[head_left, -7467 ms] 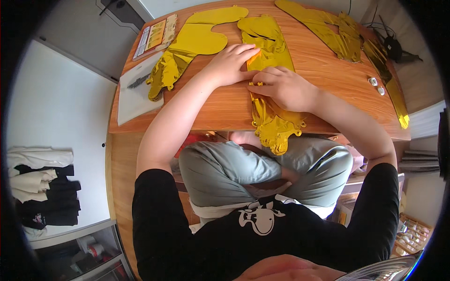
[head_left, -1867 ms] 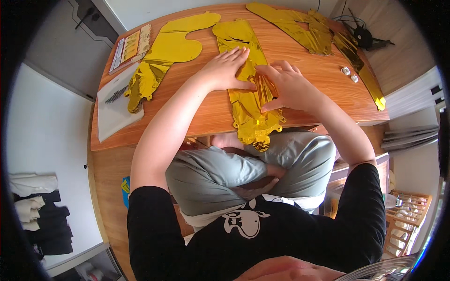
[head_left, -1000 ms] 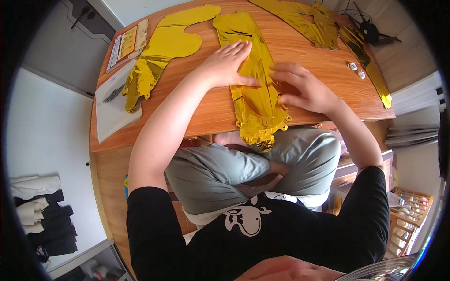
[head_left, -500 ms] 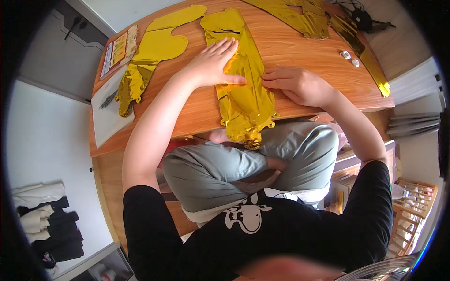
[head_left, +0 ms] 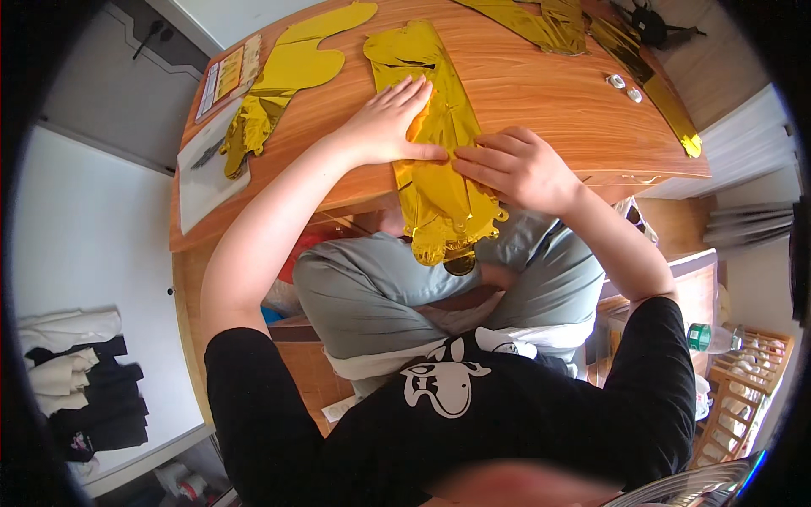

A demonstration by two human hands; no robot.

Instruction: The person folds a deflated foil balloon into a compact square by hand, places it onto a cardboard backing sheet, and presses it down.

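Observation:
A flat gold foil balloon (head_left: 439,193) lies lengthwise on the wooden table, its crinkled, tabbed near end hanging past the front edge above my lap. My left hand (head_left: 382,128) rests on its left half, fingers stretched toward the far end and thumb pointing right. On the right side, my right hand (head_left: 530,171) reaches across the foil's edge with its fingers extended, the tips near my left thumb. The right thumb is mostly hidden. Neither hand visibly grasps anything.
Another gold foil balloon (head_left: 296,63) lies to the left, its crumpled end over a white sheet (head_left: 203,190). More gold foil (head_left: 541,25) is at the far right, near a black object (head_left: 649,27) and two small white pieces (head_left: 625,88). A printed card (head_left: 226,78) sits far left.
My right hand has shifted left and now overlaps the foil. The foil's near end has flattened out somewhat. The whole view has tilted slightly. My left hand stays on the foil.

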